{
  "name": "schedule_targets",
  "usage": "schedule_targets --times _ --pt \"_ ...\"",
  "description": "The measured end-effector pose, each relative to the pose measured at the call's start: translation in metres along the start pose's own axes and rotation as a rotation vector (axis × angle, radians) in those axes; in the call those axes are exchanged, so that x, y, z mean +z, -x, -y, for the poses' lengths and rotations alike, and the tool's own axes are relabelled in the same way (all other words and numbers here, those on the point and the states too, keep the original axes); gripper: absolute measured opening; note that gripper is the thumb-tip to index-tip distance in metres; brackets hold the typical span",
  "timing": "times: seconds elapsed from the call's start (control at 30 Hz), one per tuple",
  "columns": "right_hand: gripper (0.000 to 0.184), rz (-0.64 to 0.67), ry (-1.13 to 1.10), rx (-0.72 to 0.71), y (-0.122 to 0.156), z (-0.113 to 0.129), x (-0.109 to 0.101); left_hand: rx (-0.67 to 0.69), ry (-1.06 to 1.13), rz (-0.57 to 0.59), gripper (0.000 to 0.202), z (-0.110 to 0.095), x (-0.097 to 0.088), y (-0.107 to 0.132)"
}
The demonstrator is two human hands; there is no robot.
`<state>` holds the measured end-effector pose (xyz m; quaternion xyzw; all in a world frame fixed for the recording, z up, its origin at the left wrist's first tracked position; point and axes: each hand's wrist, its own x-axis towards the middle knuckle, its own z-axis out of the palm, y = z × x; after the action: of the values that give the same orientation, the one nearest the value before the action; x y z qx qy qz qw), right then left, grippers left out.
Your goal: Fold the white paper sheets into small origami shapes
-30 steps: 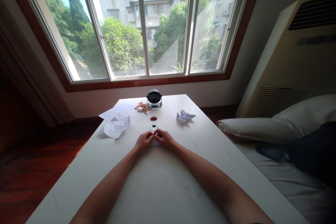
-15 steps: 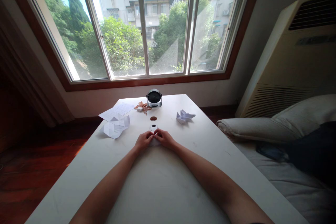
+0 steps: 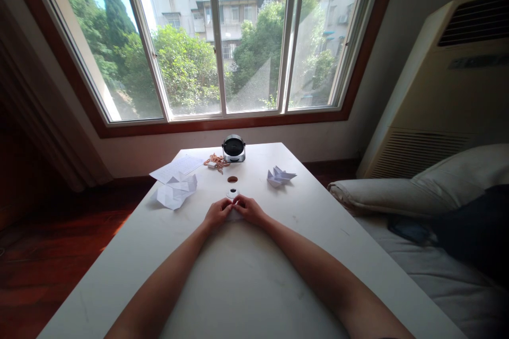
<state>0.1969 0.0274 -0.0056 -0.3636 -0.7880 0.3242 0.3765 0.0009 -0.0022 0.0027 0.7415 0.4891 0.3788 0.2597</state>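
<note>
My left hand (image 3: 218, 212) and my right hand (image 3: 248, 208) meet over the middle of the white table (image 3: 234, 280). Their fingertips pinch together on a small piece of white paper (image 3: 235, 216), mostly hidden beneath the fingers and pale against the tabletop. Just beyond my fingers lies a white ring-shaped cover (image 3: 228, 194) with a dark centre. Folded paper shapes (image 3: 280, 176) rest to the right, apart from my hands. Creased white paper (image 3: 175, 197) lies on the left.
A printed sheet (image 3: 175, 167) lies partly under the creased paper. Behind stand a round black-and-silver device (image 3: 234, 148) and a coiled brown cord (image 3: 215, 163). A round hole (image 3: 233, 179) pierces the tabletop. A sofa (image 3: 382, 198) borders the right side, with a phone (image 3: 409, 230) on it.
</note>
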Motion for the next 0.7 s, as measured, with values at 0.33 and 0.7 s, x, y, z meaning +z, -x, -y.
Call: schedule_targets --times 0.33,0.7 --pt "0.016 0.001 -0.004 0.002 -0.0005 0.0003 -0.0001 0.001 -0.001 0.001 0.029 0.0005 -0.0002 -0.0002" --pt "0.016 0.004 -0.003 -0.005 -0.0003 -0.0013 0.0005 0.007 0.005 0.003 0.03 -0.0017 -0.0007 -0.0002"
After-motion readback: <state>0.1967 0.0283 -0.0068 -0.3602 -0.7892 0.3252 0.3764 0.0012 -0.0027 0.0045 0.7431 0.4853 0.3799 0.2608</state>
